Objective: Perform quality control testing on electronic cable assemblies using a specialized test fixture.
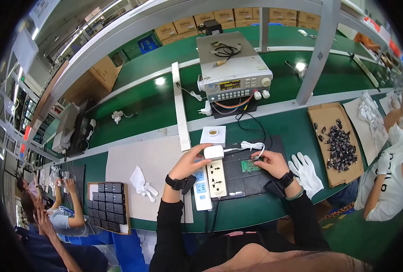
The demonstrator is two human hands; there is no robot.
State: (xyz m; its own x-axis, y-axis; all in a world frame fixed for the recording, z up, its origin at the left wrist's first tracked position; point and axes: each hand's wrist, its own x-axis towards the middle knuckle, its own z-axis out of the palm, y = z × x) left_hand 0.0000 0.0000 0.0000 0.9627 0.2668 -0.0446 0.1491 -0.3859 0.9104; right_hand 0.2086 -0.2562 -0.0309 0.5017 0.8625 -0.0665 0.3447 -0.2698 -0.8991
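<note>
My left hand [189, 165] is closed on a white charger [213, 152], which sits at the far end of a white power strip [218, 180]. A white cable [251, 145], partly bundled, runs from the charger toward my right hand [275, 163]. That hand pinches the cable's end at a small green circuit board [248, 167]; whether the plug is in the board cannot be made out. The board lies on a black mat [240, 185]. Left of the power strip is a second strip [202, 188] with blue sockets. Behind the charger stands a white block [213, 136] with a round recess.
A bench power instrument [235, 75] with leads stands behind. White gloves [306, 173] lie right, beside a cardboard tray [320, 117] of small black parts. On the left are another glove [140, 182] and black boxes [107, 204] in a tray. People sit at both sides.
</note>
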